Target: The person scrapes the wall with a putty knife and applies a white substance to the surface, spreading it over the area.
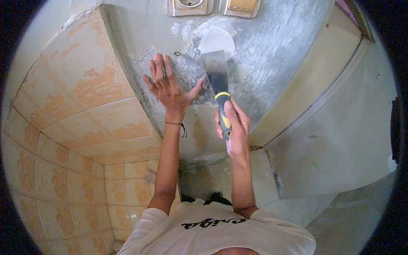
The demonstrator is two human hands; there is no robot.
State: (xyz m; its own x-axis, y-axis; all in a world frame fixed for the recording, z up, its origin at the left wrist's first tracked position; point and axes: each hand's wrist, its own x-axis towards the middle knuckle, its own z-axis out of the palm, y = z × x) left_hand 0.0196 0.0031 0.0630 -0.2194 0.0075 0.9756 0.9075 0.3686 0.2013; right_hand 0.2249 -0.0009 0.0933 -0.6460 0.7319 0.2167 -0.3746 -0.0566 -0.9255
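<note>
My right hand (233,123) is wrapped round the grey and yellow handle of a putty knife (215,70). The wide metal blade points up the wall, and its front edge meets a patch of white filler (219,40). To the left, my left hand (170,87) lies against the grey wall (191,121) with its fingers spread and nothing in it. A thin dark cord bracelet (174,123) circles that wrist. Above the left hand's fingertips, a small metal screw or hook (177,54) sticks out of the wall.
A socket (190,6) and a light switch (241,6) sit at the top of the wall. Orange-patterned tiles (89,80) cover a projecting surface on the left. On the right runs a cream door frame (314,89). Pale floor tiles (259,174) show below.
</note>
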